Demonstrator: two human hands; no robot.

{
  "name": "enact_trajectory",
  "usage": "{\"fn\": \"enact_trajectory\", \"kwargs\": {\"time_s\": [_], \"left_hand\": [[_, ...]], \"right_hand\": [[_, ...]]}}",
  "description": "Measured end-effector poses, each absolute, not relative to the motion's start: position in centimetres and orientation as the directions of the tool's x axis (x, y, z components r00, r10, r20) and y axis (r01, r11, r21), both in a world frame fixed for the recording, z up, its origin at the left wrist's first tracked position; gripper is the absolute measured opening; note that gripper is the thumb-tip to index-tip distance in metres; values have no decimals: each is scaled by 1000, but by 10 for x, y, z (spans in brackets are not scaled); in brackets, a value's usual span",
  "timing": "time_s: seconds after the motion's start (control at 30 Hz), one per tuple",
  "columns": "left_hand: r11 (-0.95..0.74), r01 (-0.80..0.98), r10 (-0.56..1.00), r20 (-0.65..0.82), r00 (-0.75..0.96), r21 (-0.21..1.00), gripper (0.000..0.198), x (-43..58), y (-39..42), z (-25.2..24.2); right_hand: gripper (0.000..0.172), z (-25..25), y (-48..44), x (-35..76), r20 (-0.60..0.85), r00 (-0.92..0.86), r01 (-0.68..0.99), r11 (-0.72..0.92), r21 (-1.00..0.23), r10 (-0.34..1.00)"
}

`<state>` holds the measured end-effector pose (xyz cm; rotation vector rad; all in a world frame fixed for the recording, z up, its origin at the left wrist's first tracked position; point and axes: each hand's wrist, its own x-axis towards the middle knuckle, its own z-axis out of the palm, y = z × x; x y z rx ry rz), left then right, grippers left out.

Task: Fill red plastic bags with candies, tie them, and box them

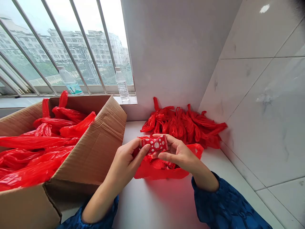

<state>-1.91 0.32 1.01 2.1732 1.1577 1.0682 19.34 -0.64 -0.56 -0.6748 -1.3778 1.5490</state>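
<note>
A small red-wrapped candy [156,145] with white round prints is held up over an opened red plastic bag [164,173]. My left hand [128,158] pinches its left end between thumb and fingers. Around its right end curl the fingers of my right hand [178,152], with the thumb below; their exact contact is partly hidden. Inside the bag, under my hands, lie more red-wrapped pieces [168,165], partly covered by plastic and fingers.
A cardboard box [105,136] full of red plastic bags [43,152] stands at left. Behind my hands, a pile of red bags [181,124] lies against the wall on the white surface [152,206]. Two bottles [122,84] stand on the barred window's sill.
</note>
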Motion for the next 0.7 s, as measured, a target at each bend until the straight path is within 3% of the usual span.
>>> {"fn": "enact_trajectory", "kwargs": {"time_s": [0.13, 0.47, 0.6, 0.7], "left_hand": [[-568, 486, 822, 433, 370, 664, 37, -19, 3, 11], [-573, 488, 774, 239, 587, 658, 37, -14, 0, 12], [-553, 508, 774, 181, 607, 660, 40, -13, 0, 15], [-514, 480, 814, 228, 534, 711, 37, -17, 2, 16]], "right_hand": [[35, -5, -5, 194, 188, -286, -189, 137, -972, 940], [27, -9, -5, 189, 314, -103, -143, 298, -944, 944], [24, -7, -8, 191, 334, -130, -71, 327, -942, 933], [22, -4, -9, 195, 355, -209, 1, 363, -932, 911]]}}
